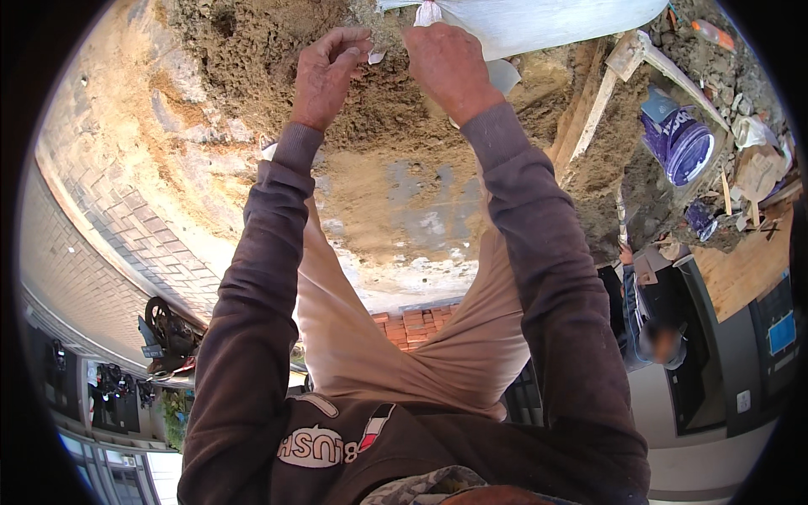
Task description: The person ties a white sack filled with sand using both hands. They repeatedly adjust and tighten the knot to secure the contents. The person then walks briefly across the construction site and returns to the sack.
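Note:
At the top, a white woven sack lies over damp soil, its gathered neck tied with a pinkish string. My right hand is closed at this neck, gripping the sack. My left hand is just left of it with curled fingers, beside a small white scrap and some thin clear material; what it holds, if anything, is unclear. A pale flat piece shows beside my right hand.
Sandy ground lies beneath me. At right are a wooden-handled tool, purple bucket, rubble and plywood. Another person reaches toward a pole at lower right. A motorbike stands left, bricks behind me.

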